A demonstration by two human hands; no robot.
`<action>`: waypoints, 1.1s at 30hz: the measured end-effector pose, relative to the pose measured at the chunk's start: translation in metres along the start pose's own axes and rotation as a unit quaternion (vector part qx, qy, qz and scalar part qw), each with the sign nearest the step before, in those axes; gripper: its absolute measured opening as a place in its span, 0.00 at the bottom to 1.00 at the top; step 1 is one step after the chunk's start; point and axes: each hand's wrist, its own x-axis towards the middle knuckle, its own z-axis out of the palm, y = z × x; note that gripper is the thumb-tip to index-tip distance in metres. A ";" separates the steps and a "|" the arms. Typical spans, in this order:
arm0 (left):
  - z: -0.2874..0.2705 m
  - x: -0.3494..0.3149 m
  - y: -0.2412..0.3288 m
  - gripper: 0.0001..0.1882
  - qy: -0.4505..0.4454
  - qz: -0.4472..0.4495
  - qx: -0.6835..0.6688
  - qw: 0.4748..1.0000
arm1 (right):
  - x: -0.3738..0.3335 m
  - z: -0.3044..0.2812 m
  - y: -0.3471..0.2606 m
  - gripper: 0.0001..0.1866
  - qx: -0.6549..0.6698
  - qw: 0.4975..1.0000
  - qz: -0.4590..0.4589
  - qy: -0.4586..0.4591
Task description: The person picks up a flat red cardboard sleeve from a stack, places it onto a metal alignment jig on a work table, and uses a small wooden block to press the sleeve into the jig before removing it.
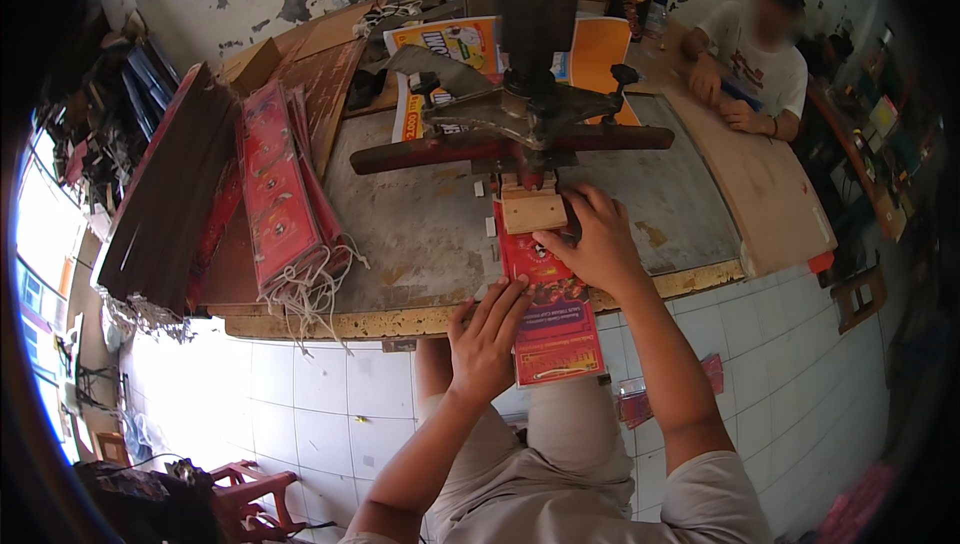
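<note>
A red and purple printed card strip (pixel 556 314) lies lengthwise in front of me, its near end jutting past the table edge over my lap. My left hand (pixel 490 334) holds its left side, fingers close together over the edge. Across the strip's far end sits a small wooden block (pixel 534 214), directly beneath the middle of a dark metal press (pixel 530 109). Around the block's right side is my right hand (pixel 605 244), with the thumb at its near edge and the forefinger at its far corner. The block hides the strip's far end.
Red printed strips with white strings (pixel 285 184) lie stacked left on the metal-topped table (pixel 400 244), beside a tall, dark-edged stack (pixel 165 194). Printed sheets (pixel 600 54) lie behind the press. Another person (pixel 755 64) works at the far right. A red stool (pixel 255 494) stands lower left.
</note>
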 end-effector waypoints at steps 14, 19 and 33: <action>0.006 -0.005 -0.009 0.38 -0.004 0.022 -0.014 1.000 | -0.005 -0.012 -0.003 0.23 0.194 0.978 -0.077 0.011; 0.010 -0.043 -0.025 0.41 0.027 -0.016 -0.008 0.999 | -0.063 -0.065 0.005 0.24 0.242 0.966 -0.088 -0.021; 0.059 -0.069 -0.037 0.32 0.131 -0.007 0.071 0.989 | -0.064 -0.148 0.379 0.24 -0.052 0.955 0.177 0.232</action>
